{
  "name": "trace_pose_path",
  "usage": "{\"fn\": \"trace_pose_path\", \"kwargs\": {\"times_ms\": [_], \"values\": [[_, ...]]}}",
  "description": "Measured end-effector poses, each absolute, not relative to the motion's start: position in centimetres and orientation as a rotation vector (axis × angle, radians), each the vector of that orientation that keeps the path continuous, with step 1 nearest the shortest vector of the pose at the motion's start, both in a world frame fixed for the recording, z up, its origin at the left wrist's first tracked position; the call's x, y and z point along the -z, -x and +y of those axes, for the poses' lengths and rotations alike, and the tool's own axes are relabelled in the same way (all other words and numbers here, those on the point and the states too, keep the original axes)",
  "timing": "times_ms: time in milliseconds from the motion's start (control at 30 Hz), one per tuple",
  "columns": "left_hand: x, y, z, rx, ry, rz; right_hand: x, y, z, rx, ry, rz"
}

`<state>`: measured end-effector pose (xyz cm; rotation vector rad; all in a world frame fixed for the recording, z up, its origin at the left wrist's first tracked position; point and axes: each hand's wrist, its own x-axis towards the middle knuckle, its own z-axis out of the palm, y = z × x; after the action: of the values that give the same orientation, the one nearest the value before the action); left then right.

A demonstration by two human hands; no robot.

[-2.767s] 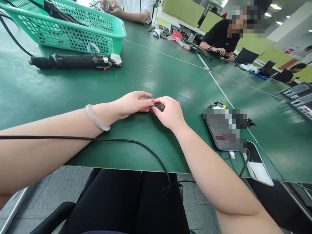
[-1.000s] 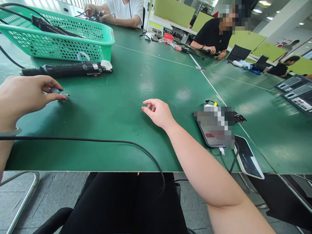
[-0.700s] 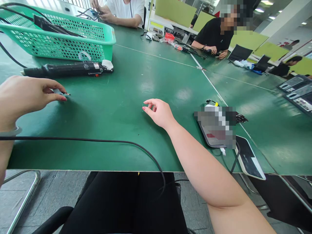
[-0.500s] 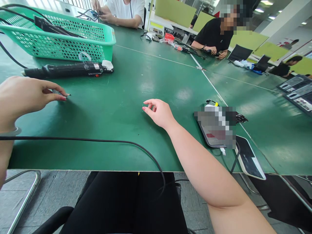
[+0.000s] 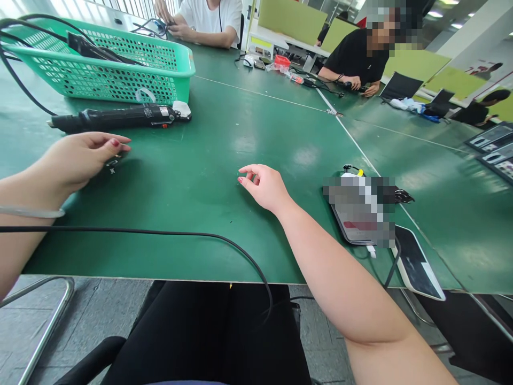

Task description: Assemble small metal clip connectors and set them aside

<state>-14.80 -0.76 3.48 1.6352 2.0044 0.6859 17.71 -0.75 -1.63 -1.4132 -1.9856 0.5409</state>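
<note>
On the left of the green table [image 5: 208,214], my left hand [image 5: 86,155] is closed, palm down, the thumb over the fingers. Small dark pieces with shiny metal bits [image 5: 113,164] show under its thumb; their kind is too small to tell. Just beyond it lies a black electric screwdriver [image 5: 124,116] with a pale end, pointing left. My right hand [image 5: 264,184] rests near the table's middle, fingers loosely curled, with a gap between thumb and index finger and nothing visible in it.
Behind the screwdriver stands a green plastic basket [image 5: 160,80] holding a black device and cables. A black cable [image 5: 160,231] crosses before me and drops over the edge. A phone-like device [image 5: 356,224] and a white-framed panel [image 5: 417,262] lie right. Two people sit across.
My left hand has moved right and turned, so that small pieces under its thumb come into view. The right hand keeps its pose. The view has shifted slightly.
</note>
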Motion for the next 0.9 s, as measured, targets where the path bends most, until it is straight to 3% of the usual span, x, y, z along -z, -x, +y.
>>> {"fn": "trace_pose_path", "kwargs": {"times_ms": [233, 500, 767, 900], "values": [[-1.6, 7.1, -0.5, -0.822, -1.657, 1.554, 1.7, -17.7, -0.6, -0.556, 1.411, -1.975], [-1.0, -1.1, -0.4, -1.199, -1.019, 0.845, 1.6, -18.5, -0.4, -0.536, 1.473, -1.905], [-0.2, 0.7, 0.2, -1.111, -0.960, 0.883, 0.8, -18.2, -1.2, -0.541, 1.365, -2.153], [0.1, 0.3, -0.1, -1.014, -0.960, 0.950, 0.8, -16.7, -1.7, -0.382, 1.282, -2.332]]}}
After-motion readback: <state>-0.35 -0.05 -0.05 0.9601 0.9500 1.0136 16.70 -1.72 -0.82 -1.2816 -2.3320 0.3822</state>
